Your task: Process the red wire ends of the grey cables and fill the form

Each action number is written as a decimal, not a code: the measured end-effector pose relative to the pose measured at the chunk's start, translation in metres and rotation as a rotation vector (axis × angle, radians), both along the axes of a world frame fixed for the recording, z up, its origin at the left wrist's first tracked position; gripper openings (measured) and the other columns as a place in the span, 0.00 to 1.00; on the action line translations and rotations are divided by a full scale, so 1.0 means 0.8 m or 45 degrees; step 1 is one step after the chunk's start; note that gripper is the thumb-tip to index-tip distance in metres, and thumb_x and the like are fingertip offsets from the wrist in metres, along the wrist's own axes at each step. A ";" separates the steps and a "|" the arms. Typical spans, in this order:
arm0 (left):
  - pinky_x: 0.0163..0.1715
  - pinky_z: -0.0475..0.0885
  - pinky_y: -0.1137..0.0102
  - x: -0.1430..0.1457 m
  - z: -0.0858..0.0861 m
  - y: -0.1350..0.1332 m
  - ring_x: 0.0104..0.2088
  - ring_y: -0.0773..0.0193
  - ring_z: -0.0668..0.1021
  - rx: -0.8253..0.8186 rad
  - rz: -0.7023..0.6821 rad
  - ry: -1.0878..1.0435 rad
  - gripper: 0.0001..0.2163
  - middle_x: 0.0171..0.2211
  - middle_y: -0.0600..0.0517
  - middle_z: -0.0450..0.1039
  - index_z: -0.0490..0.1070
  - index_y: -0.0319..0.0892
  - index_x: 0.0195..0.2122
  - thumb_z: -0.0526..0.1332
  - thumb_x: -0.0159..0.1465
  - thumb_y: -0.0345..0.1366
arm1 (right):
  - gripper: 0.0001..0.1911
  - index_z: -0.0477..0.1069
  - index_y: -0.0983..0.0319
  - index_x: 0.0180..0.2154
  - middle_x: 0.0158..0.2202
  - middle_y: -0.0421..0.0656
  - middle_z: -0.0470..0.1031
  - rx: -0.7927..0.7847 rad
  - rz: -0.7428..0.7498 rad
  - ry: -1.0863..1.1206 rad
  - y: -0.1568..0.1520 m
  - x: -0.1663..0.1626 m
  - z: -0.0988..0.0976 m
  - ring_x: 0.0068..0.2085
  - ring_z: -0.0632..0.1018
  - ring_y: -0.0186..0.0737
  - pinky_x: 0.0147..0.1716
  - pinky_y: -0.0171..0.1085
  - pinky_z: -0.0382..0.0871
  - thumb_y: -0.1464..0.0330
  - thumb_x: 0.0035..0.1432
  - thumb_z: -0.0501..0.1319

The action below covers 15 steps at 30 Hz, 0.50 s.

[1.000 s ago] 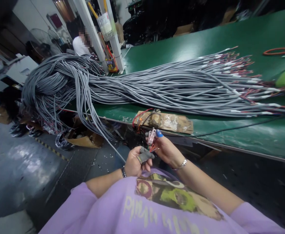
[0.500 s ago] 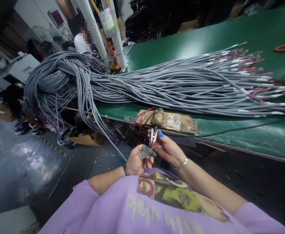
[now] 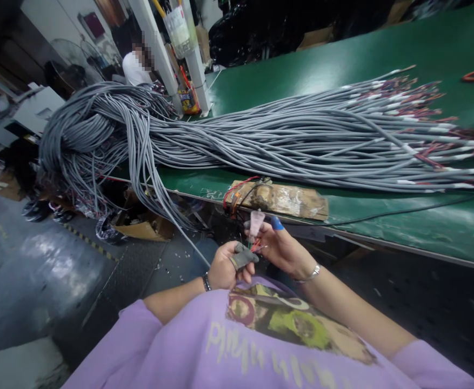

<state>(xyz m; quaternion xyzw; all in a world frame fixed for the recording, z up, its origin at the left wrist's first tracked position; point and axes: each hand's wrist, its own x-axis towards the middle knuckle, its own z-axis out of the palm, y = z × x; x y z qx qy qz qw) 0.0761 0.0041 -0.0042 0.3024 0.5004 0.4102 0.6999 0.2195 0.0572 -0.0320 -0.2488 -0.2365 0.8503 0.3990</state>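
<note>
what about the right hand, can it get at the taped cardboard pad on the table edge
Probably yes: the right hand hovers just below the cardboard pad with nothing between, though it is busy pinching a pink clip.

Green workbench [image 3: 342, 59], grey floor [image 3: 38, 270] (glossy), 2 white posts [image 3: 158, 48], perhaps a fan [image 3: 64, 56].

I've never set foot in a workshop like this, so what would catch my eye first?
The huge bundle of grey cables sprawls across the green table and spills over its left end. Below it, near the table's front edge, the left hand pinches thin coloured wires, while the right hand, one fingertip capped in blue, holds a pale pink clip.
</note>
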 end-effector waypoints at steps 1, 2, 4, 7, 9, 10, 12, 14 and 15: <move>0.07 0.54 0.79 -0.001 -0.001 -0.001 0.10 0.72 0.69 0.019 -0.014 0.025 0.25 0.14 0.55 0.70 0.66 0.39 0.22 0.73 0.38 0.55 | 0.27 0.76 0.60 0.34 0.31 0.43 0.77 0.034 0.058 -0.027 -0.003 0.005 0.001 0.28 0.73 0.36 0.29 0.35 0.68 0.46 0.39 0.69; 0.08 0.55 0.79 -0.003 -0.002 -0.002 0.10 0.72 0.69 0.038 -0.029 0.049 0.25 0.15 0.55 0.71 0.67 0.39 0.22 0.72 0.39 0.56 | 0.28 0.76 0.61 0.34 0.32 0.43 0.77 0.065 0.111 -0.053 -0.007 0.010 0.003 0.29 0.73 0.36 0.30 0.36 0.68 0.47 0.37 0.71; 0.09 0.56 0.79 -0.005 -0.005 -0.004 0.11 0.71 0.70 0.073 -0.052 0.086 0.25 0.15 0.54 0.71 0.67 0.39 0.23 0.71 0.41 0.57 | 0.27 0.75 0.61 0.34 0.31 0.43 0.76 0.127 0.175 -0.115 -0.015 0.016 0.009 0.29 0.73 0.35 0.31 0.36 0.67 0.51 0.35 0.73; 0.10 0.58 0.79 -0.006 -0.007 -0.006 0.12 0.71 0.71 0.117 -0.069 0.133 0.25 0.16 0.54 0.72 0.67 0.39 0.23 0.70 0.43 0.58 | 0.24 0.74 0.62 0.32 0.30 0.41 0.75 0.215 0.108 -0.282 -0.027 0.018 0.018 0.30 0.72 0.35 0.31 0.35 0.64 0.55 0.35 0.75; 0.11 0.59 0.79 -0.005 -0.007 -0.005 0.12 0.72 0.71 0.132 -0.076 0.159 0.25 0.16 0.54 0.71 0.66 0.40 0.22 0.70 0.44 0.57 | 0.21 0.73 0.62 0.30 0.27 0.39 0.73 0.270 0.000 -0.417 -0.032 0.014 0.022 0.29 0.70 0.34 0.30 0.34 0.62 0.56 0.37 0.74; 0.12 0.60 0.78 -0.004 -0.006 -0.004 0.12 0.71 0.71 0.128 -0.088 0.169 0.25 0.16 0.54 0.71 0.66 0.40 0.22 0.70 0.43 0.57 | 0.20 0.73 0.61 0.29 0.26 0.38 0.72 0.300 -0.047 -0.474 -0.033 0.013 0.023 0.27 0.68 0.33 0.29 0.34 0.61 0.56 0.38 0.73; 0.14 0.64 0.77 -0.003 -0.004 -0.002 0.13 0.71 0.71 0.102 -0.140 0.180 0.24 0.15 0.55 0.71 0.65 0.40 0.22 0.71 0.42 0.56 | 0.19 0.71 0.61 0.25 0.22 0.36 0.70 0.368 -0.093 -0.558 -0.034 0.010 0.024 0.25 0.66 0.32 0.28 0.34 0.61 0.54 0.41 0.72; 0.16 0.67 0.76 -0.004 -0.002 0.000 0.14 0.70 0.72 0.069 -0.221 0.188 0.24 0.15 0.55 0.70 0.65 0.40 0.22 0.73 0.39 0.53 | 0.19 0.70 0.61 0.24 0.21 0.37 0.69 0.432 -0.070 -0.625 -0.033 0.008 0.026 0.24 0.66 0.32 0.27 0.34 0.61 0.54 0.41 0.71; 0.18 0.68 0.75 -0.004 -0.001 0.001 0.14 0.69 0.72 0.057 -0.262 0.192 0.24 0.14 0.55 0.70 0.66 0.40 0.22 0.74 0.38 0.52 | 0.18 0.70 0.61 0.23 0.21 0.37 0.70 0.461 -0.044 -0.659 -0.033 0.008 0.026 0.24 0.66 0.33 0.26 0.35 0.62 0.54 0.41 0.71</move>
